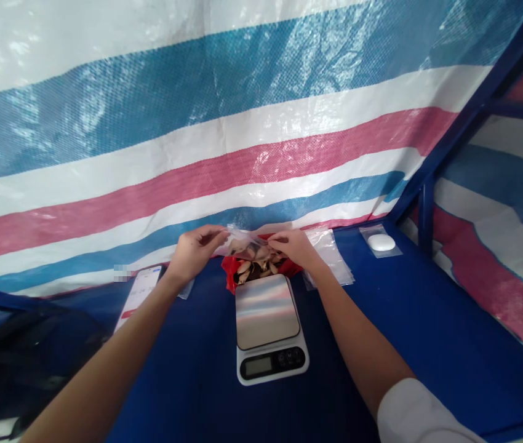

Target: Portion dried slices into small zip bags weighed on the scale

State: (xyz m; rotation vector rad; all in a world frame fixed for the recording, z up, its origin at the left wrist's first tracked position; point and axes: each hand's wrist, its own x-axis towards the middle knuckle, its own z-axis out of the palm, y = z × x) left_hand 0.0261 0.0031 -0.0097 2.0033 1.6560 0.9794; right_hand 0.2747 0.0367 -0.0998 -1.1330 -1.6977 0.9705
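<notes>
— At the blue table (197, 375), head view: how far along?
— Clear bag (242, 236) in hand, off the scale (267, 315); left hand (195, 249) and right hand (296, 247) each in a closed pinch on it, by dried slices (262, 268) in red wrapping (231, 271); whether filled, cannot tell.

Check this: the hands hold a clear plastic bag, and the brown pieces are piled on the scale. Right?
Almost: the head view shows the dried brown pieces in the red bag just beyond the digital scale, not on it.
</notes>
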